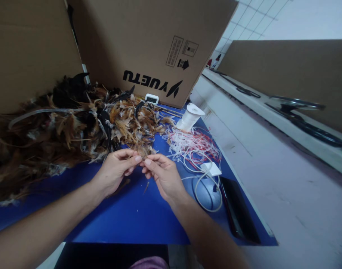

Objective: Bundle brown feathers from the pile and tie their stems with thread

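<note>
Over the blue tabletop [126,224], my left hand [117,168] and my right hand [162,173] meet with their fingertips close together. Each pinches thumb against forefinger on a small brown feather [143,150], whose lower end is hidden by the fingers. Just beyond my hands spreads a big pile of brown and black feathers [72,130]. It reaches from the left edge of the view to the middle. A loose bit of feather [146,187] lies on the blue surface below my hands.
Cardboard boxes [126,41] stand behind the pile. To the right are a spool of white cord [190,116], a tangle of white and red strips [191,144], a white charger [211,169] with its cable, and a black phone [239,209]. A small white-framed display [152,98] sits at the back.
</note>
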`<state>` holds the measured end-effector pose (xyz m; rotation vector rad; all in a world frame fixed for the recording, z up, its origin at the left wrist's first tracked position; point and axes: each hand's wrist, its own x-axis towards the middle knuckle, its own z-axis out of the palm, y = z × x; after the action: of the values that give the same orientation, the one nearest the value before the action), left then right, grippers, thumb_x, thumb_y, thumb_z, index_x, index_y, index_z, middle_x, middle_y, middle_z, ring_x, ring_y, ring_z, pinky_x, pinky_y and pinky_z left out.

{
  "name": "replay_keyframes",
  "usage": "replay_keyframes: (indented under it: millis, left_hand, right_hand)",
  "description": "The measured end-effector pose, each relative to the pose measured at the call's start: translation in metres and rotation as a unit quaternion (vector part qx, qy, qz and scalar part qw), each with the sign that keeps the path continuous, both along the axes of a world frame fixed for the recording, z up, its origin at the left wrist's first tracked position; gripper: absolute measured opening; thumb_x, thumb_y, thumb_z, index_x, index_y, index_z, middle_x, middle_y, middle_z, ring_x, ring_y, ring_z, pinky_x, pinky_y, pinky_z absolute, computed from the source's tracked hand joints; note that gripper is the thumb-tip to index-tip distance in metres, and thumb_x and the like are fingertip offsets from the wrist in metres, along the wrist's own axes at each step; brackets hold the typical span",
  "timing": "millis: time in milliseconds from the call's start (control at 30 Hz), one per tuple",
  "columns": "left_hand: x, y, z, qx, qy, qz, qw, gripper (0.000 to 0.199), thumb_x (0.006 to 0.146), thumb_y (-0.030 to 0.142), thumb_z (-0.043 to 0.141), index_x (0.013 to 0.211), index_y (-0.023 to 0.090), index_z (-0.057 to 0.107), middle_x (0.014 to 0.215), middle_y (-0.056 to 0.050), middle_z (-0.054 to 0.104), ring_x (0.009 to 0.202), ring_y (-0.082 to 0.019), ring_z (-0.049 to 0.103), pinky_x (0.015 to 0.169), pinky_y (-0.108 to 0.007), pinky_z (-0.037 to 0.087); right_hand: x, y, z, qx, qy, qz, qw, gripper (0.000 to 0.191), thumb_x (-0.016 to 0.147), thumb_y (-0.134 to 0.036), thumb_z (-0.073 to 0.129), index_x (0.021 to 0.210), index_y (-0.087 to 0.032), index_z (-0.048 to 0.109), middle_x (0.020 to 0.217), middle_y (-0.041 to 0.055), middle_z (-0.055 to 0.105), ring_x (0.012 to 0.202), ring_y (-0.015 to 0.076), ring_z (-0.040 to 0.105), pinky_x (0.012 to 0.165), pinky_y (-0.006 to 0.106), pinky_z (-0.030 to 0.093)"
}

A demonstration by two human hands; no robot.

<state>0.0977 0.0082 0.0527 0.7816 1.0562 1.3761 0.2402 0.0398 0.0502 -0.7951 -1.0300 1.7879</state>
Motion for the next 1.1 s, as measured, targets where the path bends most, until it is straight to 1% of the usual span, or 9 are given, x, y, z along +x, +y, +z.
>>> replay_keyframes:
  millis: [133,333,600,933,1100]
  left_hand:
    - [-0.0002,0.0012,-0.0020,-0.004,-0.012,-0.001,1.000,0.021,0.066,0.027,0.079,0.066,0.014,0.063,0.049,0.006,0.051,0.043,-0.003,0.037,0.039,-0.014,0.026]
    - [-0.0007,0.0006,-0.0043,0.002,-0.006,-0.008,1.000,0.021,0.067,0.026,0.078,0.065,0.014,0.062,0.049,0.005,0.053,0.043,-0.003,0.038,0.039,-0.014,0.026]
    - [0.0017,0.0006,-0.0054,0.016,-0.010,-0.025,1.000,0.020,0.068,0.025,0.077,0.065,0.014,0.060,0.053,0.004,0.055,0.044,-0.003,0.040,0.040,-0.014,0.027]
    - [0.0023,-0.0011,-0.0053,0.009,-0.014,-0.044,0.999,0.019,0.068,0.028,0.077,0.075,0.014,0.066,0.057,0.002,0.057,0.045,-0.004,0.041,0.040,-0.016,0.024]
    - [0.0037,-0.0019,-0.0030,-0.005,-0.020,-0.038,0.999,0.020,0.066,0.028,0.078,0.067,0.013,0.065,0.055,0.002,0.057,0.044,-0.004,0.039,0.041,-0.017,0.024]
  right_hand:
    - [-0.0005,-0.0007,-0.0018,0.009,-0.011,0.004,1.000,0.014,0.066,-0.023,0.077,0.075,-0.017,0.069,0.068,0.0015,0.071,0.055,0.0094,0.061,0.047,0.018,0.042]
    - [0.0004,-0.0013,-0.0036,0.016,-0.024,0.021,0.999,0.013,0.069,-0.025,0.075,0.075,-0.016,0.069,0.067,0.0014,0.070,0.056,0.0091,0.061,0.048,0.018,0.043]
    - [0.0000,-0.0029,-0.0030,0.003,-0.009,0.052,0.999,0.015,0.071,-0.028,0.074,0.074,-0.015,0.065,0.064,-0.0003,0.066,0.054,0.0084,0.058,0.047,0.018,0.043]
    - [0.0011,-0.0029,-0.0008,-0.025,0.013,0.095,0.995,0.021,0.071,-0.032,0.074,0.071,-0.015,0.062,0.062,-0.0016,0.063,0.053,0.0075,0.055,0.047,0.018,0.042]
    - [0.0005,-0.0034,-0.0024,-0.030,0.014,0.106,0.994,0.020,0.072,-0.032,0.073,0.071,-0.015,0.062,0.063,-0.0016,0.062,0.053,0.0069,0.054,0.048,0.018,0.042]
